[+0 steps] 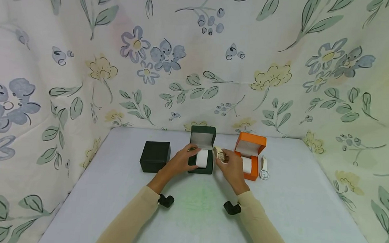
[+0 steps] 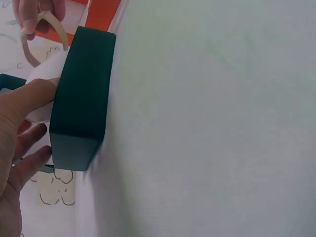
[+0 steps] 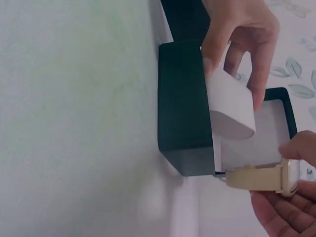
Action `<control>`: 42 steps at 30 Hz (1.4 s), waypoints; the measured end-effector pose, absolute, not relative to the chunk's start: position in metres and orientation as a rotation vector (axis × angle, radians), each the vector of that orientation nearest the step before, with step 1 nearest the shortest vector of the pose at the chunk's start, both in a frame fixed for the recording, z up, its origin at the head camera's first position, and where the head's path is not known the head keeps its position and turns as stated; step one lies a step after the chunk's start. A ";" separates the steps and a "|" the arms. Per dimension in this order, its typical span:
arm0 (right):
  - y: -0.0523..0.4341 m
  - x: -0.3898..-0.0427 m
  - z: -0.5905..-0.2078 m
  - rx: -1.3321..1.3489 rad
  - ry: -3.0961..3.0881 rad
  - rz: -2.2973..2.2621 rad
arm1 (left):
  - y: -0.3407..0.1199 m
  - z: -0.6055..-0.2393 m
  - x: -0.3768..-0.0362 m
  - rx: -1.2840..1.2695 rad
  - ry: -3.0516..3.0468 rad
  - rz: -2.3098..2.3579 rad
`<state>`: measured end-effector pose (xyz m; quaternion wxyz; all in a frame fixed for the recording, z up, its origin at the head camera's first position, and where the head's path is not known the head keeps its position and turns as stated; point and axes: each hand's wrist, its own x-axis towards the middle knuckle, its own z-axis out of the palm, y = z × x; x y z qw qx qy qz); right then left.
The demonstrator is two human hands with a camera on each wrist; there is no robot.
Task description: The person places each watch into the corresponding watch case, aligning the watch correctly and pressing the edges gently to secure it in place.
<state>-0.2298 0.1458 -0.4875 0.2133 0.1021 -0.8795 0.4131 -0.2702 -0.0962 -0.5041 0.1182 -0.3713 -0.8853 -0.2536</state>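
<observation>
A closed black box (image 1: 155, 156) sits at nine o'clock. My left grip (image 1: 179, 162) pinches the white pillow (image 1: 202, 158) in the open green box (image 1: 202, 149). My right grip (image 1: 233, 168) holds the beige watch (image 1: 220, 153); the orange box (image 1: 250, 153) sits at three o'clock.

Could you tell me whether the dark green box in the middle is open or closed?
Open: the green box has its lid raised, and the white cushion shows inside.

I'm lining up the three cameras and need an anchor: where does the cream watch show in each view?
Head: cream watch sits mid-frame, held by the right hand, between the two open boxes.
Left wrist: top left corner, only its strap loop shows.
Right wrist: bottom right, strap pointing left.
Shared landmark: the open dark green box, which the left hand touches.
</observation>
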 end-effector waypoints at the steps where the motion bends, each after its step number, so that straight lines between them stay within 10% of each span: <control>1: 0.146 -0.230 -0.488 0.297 -2.421 1.161 | -0.096 -0.505 -0.270 -1.104 -2.565 -0.756; 42: 0.133 -0.205 -0.456 0.428 -2.219 1.234 | -0.095 -0.458 -0.220 -0.993 -2.193 -1.879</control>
